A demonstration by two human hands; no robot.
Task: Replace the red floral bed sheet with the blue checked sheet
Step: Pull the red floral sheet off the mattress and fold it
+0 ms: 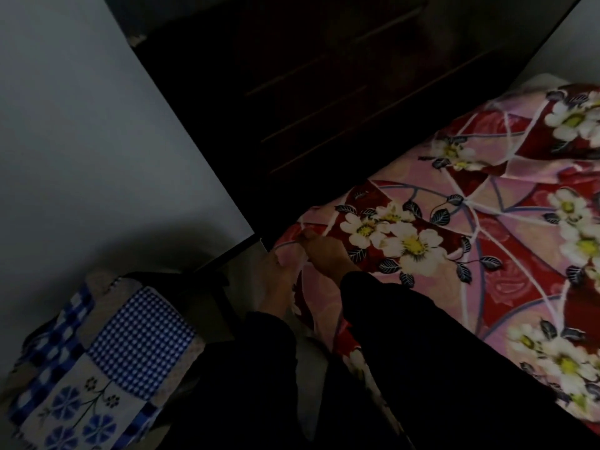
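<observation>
The red floral sheet (470, 228) covers the bed on the right, patterned with white flowers and pink bands. At the bed's near-left corner my right hand (324, 251) pinches the sheet's edge, fingers curled on the fabric. Just left of it, my left hand (279, 280) reaches to the same corner below the edge, with its fingertips against the cloth; its grip is too dark to make out. Both arms wear dark sleeves. The blue checked sheet (107, 355), folded, with a blue flower panel, lies at lower left, apart from both hands.
A dark wooden headboard or cabinet (324, 92) rises behind the bed corner. A pale grey wall (81, 125) fills the upper left. The folded sheet rests on a dark piece of furniture (194, 280) beside the bed. The room is dim.
</observation>
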